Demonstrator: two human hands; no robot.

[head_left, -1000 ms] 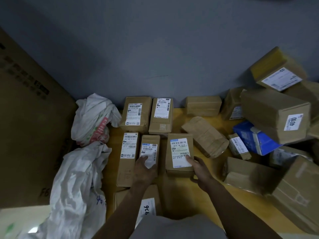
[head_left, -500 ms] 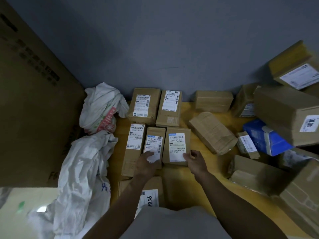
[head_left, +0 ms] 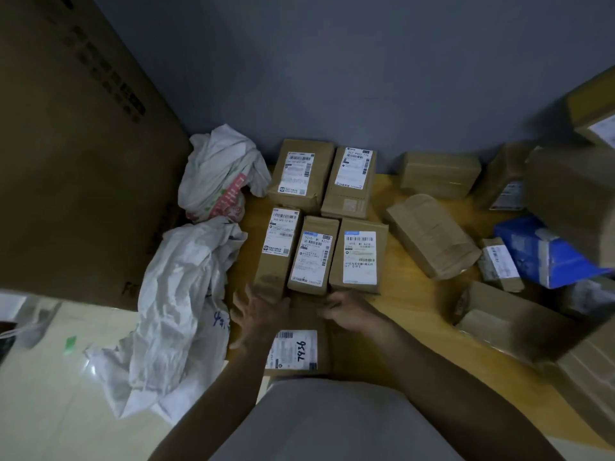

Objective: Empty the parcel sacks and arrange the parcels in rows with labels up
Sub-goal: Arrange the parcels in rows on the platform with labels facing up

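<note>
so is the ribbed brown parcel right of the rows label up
Not label up: the ribbed brown parcel lies askew with only plain brown wrap showing on top, no label in sight.

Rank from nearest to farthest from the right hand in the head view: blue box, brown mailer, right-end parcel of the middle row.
1. Right-end parcel, just beyond the right hand.
2. Brown mailer, up and to the right.
3. Blue box, far right by the pile.

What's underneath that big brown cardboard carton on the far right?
A blue printed box sticks out beneath the big brown cardboard carton; its far side and anything else below are covered.
</note>
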